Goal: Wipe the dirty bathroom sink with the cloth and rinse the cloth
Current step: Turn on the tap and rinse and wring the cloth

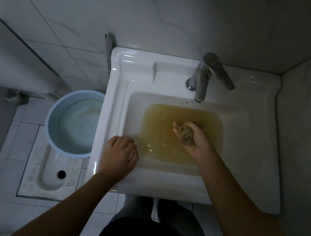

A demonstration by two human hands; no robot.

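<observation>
My right fingers [190, 124] clenched the cloth [186, 134] above the sink [162, 187]'s murky water [158, 137]; my left fingers [118, 141] lay released on its front rim.

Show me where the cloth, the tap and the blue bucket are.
cloth [186, 135], head view, on the bunched brown fabric.
tap [201, 88], head view, on the spout.
blue bucket [54, 122], head view, on its inner left wall.

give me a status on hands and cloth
Right hand grips balled cloth over murky yellow water in sink. Left hand rests on rim, empty. No stream from tap.
</observation>
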